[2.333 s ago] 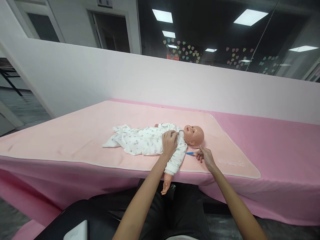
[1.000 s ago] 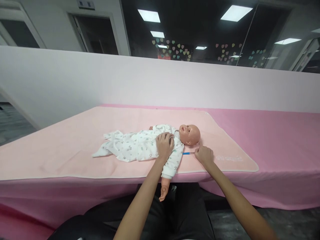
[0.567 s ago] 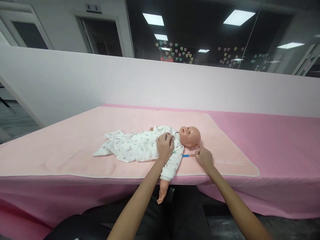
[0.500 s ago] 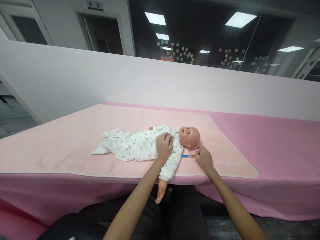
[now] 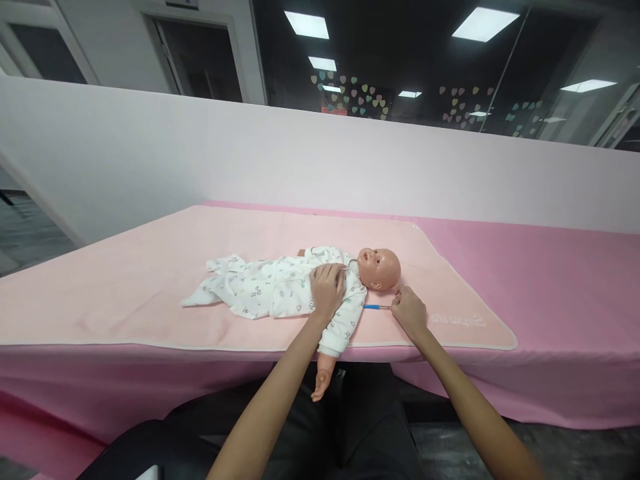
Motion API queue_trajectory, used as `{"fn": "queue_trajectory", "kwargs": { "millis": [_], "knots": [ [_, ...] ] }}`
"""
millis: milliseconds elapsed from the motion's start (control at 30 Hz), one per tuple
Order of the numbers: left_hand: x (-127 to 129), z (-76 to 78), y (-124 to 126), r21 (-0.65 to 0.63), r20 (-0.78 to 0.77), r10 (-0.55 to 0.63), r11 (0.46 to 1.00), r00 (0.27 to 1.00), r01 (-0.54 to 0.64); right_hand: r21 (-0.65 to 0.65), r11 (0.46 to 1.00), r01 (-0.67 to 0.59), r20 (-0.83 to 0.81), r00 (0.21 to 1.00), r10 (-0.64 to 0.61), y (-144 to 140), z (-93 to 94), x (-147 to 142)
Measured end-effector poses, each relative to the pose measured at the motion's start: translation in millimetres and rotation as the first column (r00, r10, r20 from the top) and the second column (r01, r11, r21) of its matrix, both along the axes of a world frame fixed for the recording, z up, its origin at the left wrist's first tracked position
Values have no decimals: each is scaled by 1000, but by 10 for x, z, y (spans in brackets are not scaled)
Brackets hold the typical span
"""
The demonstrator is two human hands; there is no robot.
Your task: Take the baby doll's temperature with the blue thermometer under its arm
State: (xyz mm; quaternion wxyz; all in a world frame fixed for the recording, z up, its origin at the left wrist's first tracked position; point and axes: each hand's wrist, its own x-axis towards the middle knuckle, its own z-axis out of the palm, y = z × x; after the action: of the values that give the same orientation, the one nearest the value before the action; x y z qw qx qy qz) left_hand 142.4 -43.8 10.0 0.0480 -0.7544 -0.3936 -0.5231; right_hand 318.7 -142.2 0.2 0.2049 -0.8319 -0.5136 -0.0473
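A baby doll [image 5: 380, 270] in a white printed gown lies on its back on a peach mat [image 5: 150, 280], head to the right. My left hand [image 5: 327, 290] rests on the doll's chest with its fingers curled. A thin pale strand or stick [image 5: 346, 268] shows by those fingertips; what it is I cannot tell. Beside the doll's head my right hand [image 5: 410, 312] is closed in a pinch, its fingertips just below the ear. What it pinches is too small to name. A slim blue-handled tool [image 5: 373, 307] lies between the doll's sleeve and my right fingers, its thin end reaching them.
A pink cloth [image 5: 500, 280] covers the table under the mat. The doll's near arm [image 5: 324, 377] hangs over the front edge, above my dark-clothed legs. A low white wall [image 5: 350, 167] runs along the back, with dark glass above it.
The view has tilted slightly. My right fingers have shifted a little by the doll's head, and the left hand stays on the chest. The doll lies as before.
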Motion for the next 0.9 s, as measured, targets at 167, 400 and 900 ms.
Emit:
{"fn": "queue_trajectory", "kwargs": {
  "millis": [167,400,900],
  "knots": [
    [8,-10,17,-24,-26,18,1000,999,-19,-166,985,45,147,989,-20,36,-15,-55],
    [2,-45,48,-27,-85,49,998,995,-52,-179,981,81,201,979,-44,39,-26,-94],
    [18,-3,-5,32,-158,98,995,983,-94,-99,995,11,260,965,15,-17,-26,-128]
  ]
}}
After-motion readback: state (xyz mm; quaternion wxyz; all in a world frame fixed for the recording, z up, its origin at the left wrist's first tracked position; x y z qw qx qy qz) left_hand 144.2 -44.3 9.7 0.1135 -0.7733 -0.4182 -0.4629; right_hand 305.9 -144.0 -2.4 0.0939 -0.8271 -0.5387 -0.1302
